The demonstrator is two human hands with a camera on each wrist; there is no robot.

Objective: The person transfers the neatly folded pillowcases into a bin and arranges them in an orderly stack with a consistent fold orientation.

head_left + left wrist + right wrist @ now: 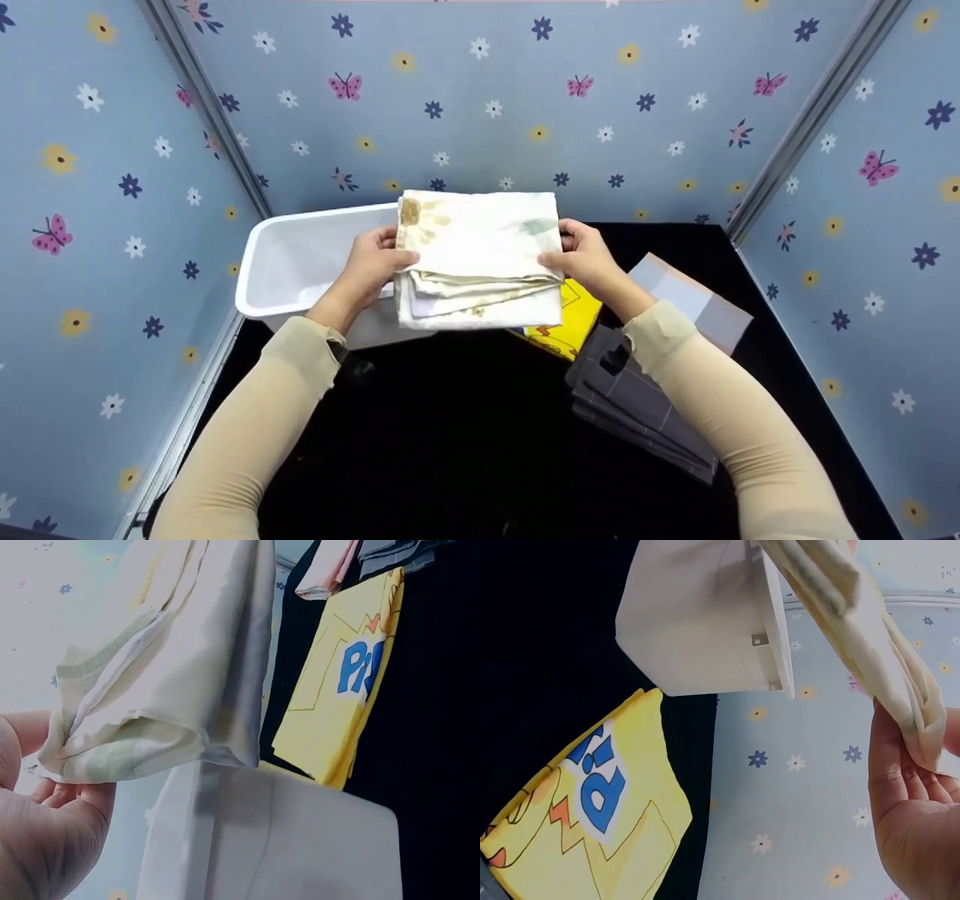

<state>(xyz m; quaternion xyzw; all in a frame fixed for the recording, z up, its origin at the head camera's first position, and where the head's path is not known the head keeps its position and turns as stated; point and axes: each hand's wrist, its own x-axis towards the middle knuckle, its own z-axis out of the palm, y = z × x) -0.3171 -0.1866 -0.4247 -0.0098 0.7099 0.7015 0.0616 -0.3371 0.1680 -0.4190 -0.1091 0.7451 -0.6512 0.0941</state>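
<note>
Cloth (480, 232), white, folded in layers and printed with brown and green patches, hung in the air over the far half of a black tabletop (450, 435), as the head view had it. I saw the person's left hand (369, 262) gripping its left end and the right hand (589, 259) its right, thumbs on top, fingers curled behind. A white bin (375, 328) stood at the tabletop's far left corner, its right end partly hidden by the white cloth. Right of the middle lay a yellow cloth (577, 315); a grey checked cloth (622, 397) lay nearer the front, and a pale cloth (686, 296) close to the right edge.

From the left wrist, thumb and fingers pinched a folded corner, nearly closed on it, with the bin lower down and the yellow cloth's blue lettering beyond.

From the right wrist, bent fingers held the other end of the layers from below, the thumb partly cut off by the frame.
</note>
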